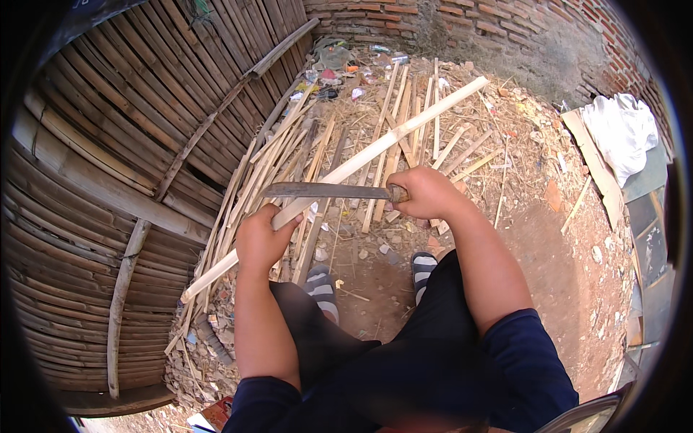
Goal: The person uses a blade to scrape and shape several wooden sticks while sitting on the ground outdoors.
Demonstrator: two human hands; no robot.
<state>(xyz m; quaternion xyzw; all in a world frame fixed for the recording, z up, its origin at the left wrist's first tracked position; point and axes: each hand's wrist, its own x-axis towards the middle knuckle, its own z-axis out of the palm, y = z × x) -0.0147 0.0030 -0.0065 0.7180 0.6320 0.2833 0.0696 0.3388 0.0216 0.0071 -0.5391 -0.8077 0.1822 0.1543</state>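
A long pale strip of split bamboo or wood [382, 144] runs slantwise before me, its low end at the left and its far end at the upper right. My left hand [261, 234] is closed round it toward its lower end. In my right hand [426, 193] is the handle of a machete [325, 190], whose dark blade points left. The blade lies across the strip, just beyond my left hand. Whether its edge touches the strip, I cannot tell.
Several loose strips [289, 151] lie on the littered ground ahead and left. A slatted bamboo wall [130, 123] stands on the left, a brick wall [491, 29] at the back. A white sack [621, 133] and boards [653, 245] are on the right. My feet are below the strips.
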